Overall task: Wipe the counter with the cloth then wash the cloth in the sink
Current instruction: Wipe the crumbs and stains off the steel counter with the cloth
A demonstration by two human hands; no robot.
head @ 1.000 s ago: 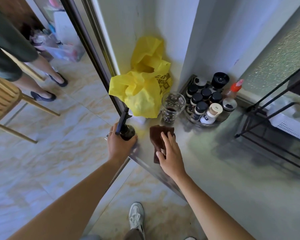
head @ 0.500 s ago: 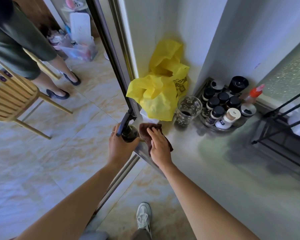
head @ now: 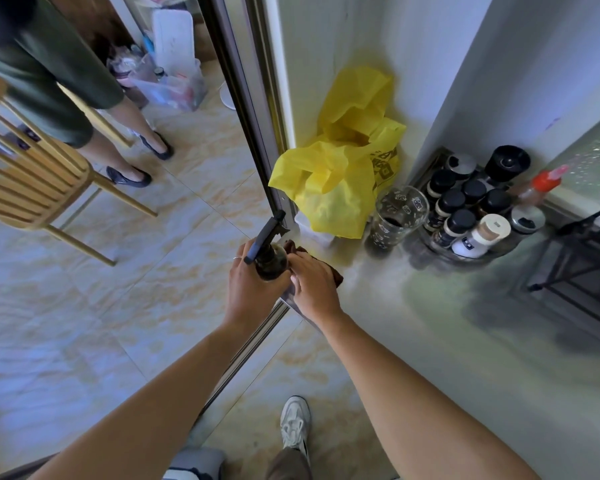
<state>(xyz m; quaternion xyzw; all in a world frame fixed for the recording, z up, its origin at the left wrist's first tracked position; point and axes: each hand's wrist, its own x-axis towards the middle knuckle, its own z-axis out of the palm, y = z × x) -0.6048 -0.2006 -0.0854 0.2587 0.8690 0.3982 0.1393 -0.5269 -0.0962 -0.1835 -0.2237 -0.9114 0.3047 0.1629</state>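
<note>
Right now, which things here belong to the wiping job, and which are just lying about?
In use: brown cloth under the right hand; counter; spray bottle in the left hand.
Lying about: yellow bag, glass, spice jars, chair.

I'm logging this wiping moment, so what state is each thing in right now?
Cloth: crumpled, pressed on the counter corner.
Right hand: pressing the cloth.
Left hand: gripping the spray bottle.
Spray bottle: upright, held off the counter's edge.
Glass: upright, dark liquid at bottom.
Yellow bag: open, slumped against wall.
</note>
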